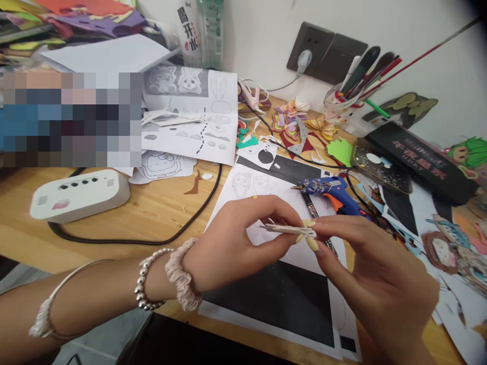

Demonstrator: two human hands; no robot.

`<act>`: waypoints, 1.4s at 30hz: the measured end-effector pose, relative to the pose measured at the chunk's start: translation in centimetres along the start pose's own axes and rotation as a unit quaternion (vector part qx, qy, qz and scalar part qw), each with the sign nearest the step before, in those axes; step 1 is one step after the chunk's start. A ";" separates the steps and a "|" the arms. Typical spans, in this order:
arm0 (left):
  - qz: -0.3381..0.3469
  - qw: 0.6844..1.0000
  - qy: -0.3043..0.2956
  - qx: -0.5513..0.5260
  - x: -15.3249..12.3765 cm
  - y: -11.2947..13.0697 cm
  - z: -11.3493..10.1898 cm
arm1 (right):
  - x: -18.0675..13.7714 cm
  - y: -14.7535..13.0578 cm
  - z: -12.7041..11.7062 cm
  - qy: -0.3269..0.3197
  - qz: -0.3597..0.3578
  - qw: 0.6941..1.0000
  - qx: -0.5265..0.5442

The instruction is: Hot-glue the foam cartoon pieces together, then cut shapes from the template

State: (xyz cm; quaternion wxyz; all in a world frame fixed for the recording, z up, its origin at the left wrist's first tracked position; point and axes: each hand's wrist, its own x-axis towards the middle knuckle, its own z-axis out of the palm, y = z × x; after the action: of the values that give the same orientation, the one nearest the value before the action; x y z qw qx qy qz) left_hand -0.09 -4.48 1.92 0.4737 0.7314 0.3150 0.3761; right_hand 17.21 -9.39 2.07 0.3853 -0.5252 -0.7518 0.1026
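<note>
Between both hands, above the desk, is a thin, pale, layered flat piece, seen nearly edge-on, so its face is hidden. My left hand pinches it from the left with thumb and fingers. From the right, my right hand pinches its right end, fingertips close to those of the left. Below the hands lies a printed sheet with a large black block and line drawings. Just beyond them a blue glue gun rests on its side, with a black marker partly hidden by my right hand.
A white power strip with a black cord sits at left. Drawn pattern sheets lie behind it. Foam butterflies, a pen holder and a black box stand or lie toward the back right. Cut-out figures crowd the right.
</note>
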 end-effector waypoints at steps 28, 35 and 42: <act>0.049 0.997 -0.018 0.049 -0.2 0.1 -0.3 | -0.1 -0.1 -0.3 -0.004 -0.025 1.000 -0.007; 0.051 0.997 -0.018 0.051 -0.3 0.0 -0.3 | -0.1 0.0 -0.3 0.001 -0.029 0.999 -0.022; 0.053 0.997 -0.014 0.051 -0.2 0.0 -0.3 | 0.0 -0.1 -0.3 0.004 -0.026 0.999 -0.025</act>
State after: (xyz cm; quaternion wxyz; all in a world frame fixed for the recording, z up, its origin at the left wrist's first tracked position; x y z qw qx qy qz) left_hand -0.46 -4.51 1.97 0.4196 0.7757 0.2879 0.3733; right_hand 17.35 -9.51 2.26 0.3775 -0.5154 -0.7660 0.0714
